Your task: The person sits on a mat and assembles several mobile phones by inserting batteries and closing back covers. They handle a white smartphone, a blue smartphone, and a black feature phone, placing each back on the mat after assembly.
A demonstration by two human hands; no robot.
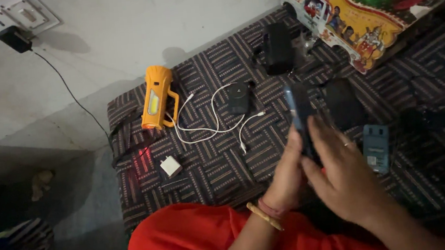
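Right of centre in the frame, you are holding a dark, slim, rectangular handheld device (301,118) upright between both hands. Your left hand (287,181) is gripping its lower left edge, with bangles at the wrist, and your right hand (342,176) is wrapping around its lower right side, fingers curled over the face and a ring showing on one finger. The device is hanging just above a surface covered in dark cloth with pale woven stripes (210,169).

At centre left, an orange plastic torch with a handle (157,97) is lying on the cloth. Just right of it, a white cable (206,122) is coiling loosely toward a small black box-shaped gadget (238,98). A small white cube-shaped charger (171,166) is resting at lower left of the cloth, beside a red glow. A black oblong object (278,48) is lying at upper centre, and a grey-blue rectangular block (377,146) is sitting just right of your right hand.

At upper right, a colourful printed cardboard box (368,10) is resting on the cloth's edge. At upper left, a black plug (14,38) is sitting in a white wall socket.
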